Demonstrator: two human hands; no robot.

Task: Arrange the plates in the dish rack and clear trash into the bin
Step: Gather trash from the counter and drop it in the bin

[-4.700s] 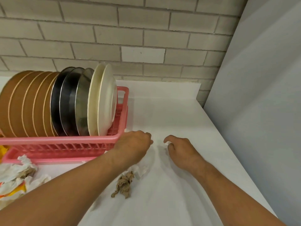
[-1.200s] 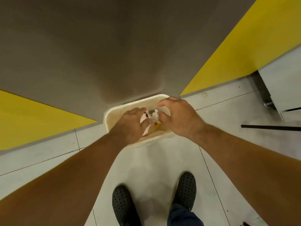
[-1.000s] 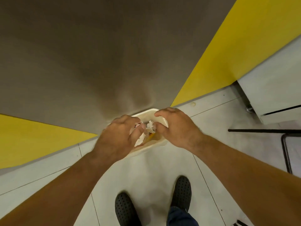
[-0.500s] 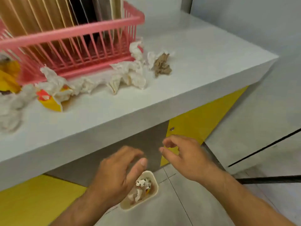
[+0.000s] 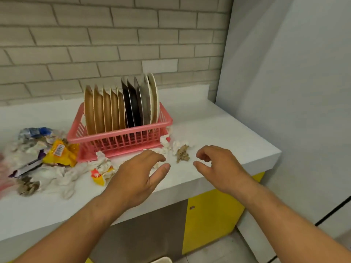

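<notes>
The counter [image 5: 218, 130] fills the middle of the frame; on it the rack [image 5: 121, 134] holds the plates [image 5: 114, 111] upright. Trash [image 5: 57, 154] lies loose at centre left and along the rack's front. The left hand [image 5: 136, 179] and right hand [image 5: 220, 168] hover empty, fingers [image 5: 157, 156] apart and loosely curled (nothing held). A hurried grab could let light scraps, like the wad [image 5: 182, 153], drop beside the bin [image 5: 161, 260], just visible at the bottom edge.

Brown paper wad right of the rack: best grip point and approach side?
I'd pinch the brown paper wad across its raised crumpled middle, coming from above and from its right with the right hand. It lies loose and lumpy on the counter; white tissue crowds its left, while its right side is bare.
</notes>
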